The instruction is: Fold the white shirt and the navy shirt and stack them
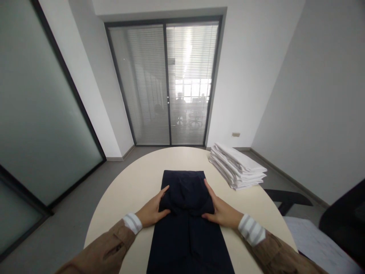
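A dark navy garment (188, 243) lies in a long, narrow folded shape on the round table, running from the front edge towards the middle. Its far part is doubled over into a thicker bundle; its exact kind is hard to make out. My left hand (155, 207) grips the left side of this bundle, thumb on top and fingers along the edge. On the opposite side my right hand (222, 209) holds it in the same way, the thumb resting on the cloth. Some fingertips are hidden by the fabric.
A stack of folded white cloths (236, 167) sits at the right rear edge of the cream table (128, 182). Beyond the right edge stands a black chair (346, 222) with an armrest (288, 196). Glass doors with blinds (188, 114) are at the back.
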{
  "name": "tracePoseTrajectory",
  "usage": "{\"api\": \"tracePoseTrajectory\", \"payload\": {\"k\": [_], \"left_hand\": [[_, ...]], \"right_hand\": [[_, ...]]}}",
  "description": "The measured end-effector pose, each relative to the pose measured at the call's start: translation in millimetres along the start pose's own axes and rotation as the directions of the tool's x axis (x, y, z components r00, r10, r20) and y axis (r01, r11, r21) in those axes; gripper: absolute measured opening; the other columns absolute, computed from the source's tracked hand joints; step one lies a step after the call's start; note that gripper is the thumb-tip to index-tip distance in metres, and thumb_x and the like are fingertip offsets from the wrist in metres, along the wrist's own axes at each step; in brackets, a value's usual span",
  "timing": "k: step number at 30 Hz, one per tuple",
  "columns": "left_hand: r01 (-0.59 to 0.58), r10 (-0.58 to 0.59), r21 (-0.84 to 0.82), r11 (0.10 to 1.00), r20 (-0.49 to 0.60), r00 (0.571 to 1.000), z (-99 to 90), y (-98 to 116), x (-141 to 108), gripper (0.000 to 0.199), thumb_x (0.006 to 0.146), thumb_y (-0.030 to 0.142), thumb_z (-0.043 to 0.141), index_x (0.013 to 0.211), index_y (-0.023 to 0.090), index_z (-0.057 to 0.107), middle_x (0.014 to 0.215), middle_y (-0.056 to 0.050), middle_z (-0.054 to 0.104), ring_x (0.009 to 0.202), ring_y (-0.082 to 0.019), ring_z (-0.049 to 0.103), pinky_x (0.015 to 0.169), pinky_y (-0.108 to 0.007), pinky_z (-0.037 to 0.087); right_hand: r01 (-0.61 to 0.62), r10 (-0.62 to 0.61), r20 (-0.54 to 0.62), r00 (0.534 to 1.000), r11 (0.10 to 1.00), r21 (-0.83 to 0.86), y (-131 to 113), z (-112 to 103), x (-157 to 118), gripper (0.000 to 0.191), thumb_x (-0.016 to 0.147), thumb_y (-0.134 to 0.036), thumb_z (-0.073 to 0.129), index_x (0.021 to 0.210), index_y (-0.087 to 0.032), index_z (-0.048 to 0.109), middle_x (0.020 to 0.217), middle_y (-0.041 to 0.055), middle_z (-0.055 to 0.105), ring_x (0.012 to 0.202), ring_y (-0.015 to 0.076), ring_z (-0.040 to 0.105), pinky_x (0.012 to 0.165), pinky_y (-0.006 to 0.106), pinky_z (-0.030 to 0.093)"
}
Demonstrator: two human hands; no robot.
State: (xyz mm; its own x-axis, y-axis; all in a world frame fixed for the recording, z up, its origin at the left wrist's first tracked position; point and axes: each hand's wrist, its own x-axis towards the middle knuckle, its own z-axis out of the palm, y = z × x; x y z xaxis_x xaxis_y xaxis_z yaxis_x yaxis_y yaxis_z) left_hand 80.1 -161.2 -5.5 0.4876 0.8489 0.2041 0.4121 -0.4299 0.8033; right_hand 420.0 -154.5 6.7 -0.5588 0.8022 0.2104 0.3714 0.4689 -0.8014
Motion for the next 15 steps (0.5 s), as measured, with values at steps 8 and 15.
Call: {"api": "tracePoseTrajectory", "payload": {"k": [8,15], "left_hand": [[-0.044,0.056,0.186,0.982,-0.064,0.996,5.9,-24,37,0.076,0.086,0.030,0.063,0.155,0.019,0.031,0.150,-0.016,0.046,0.138,-0.029,0.044,0.119,-0.050,0.029],[0.080,-0.042,0.146,0.986,-0.245,0.969,10.2,-44,87,0.077,0.082,0.026,0.065,0.151,0.008,0.035,0.148,-0.022,0.046,0.139,-0.031,0.044,0.119,-0.050,0.028]], "right_hand": [[-0.068,0.068,-0.043,0.997,0.998,0.003,28,-4,28,0.106,0.082,-0.029,0.069,0.159,-0.022,-0.003,0.142,0.0144,0.056,0.129,0.0284,0.056,0.111,0.049,0.039],[-0.150,0.131,-0.252,0.959,0.987,-0.058,55,-13,67,0.103,0.078,-0.029,0.070,0.159,-0.018,0.008,0.144,0.0168,0.053,0.132,0.0301,0.052,0.114,0.052,0.035]]}}
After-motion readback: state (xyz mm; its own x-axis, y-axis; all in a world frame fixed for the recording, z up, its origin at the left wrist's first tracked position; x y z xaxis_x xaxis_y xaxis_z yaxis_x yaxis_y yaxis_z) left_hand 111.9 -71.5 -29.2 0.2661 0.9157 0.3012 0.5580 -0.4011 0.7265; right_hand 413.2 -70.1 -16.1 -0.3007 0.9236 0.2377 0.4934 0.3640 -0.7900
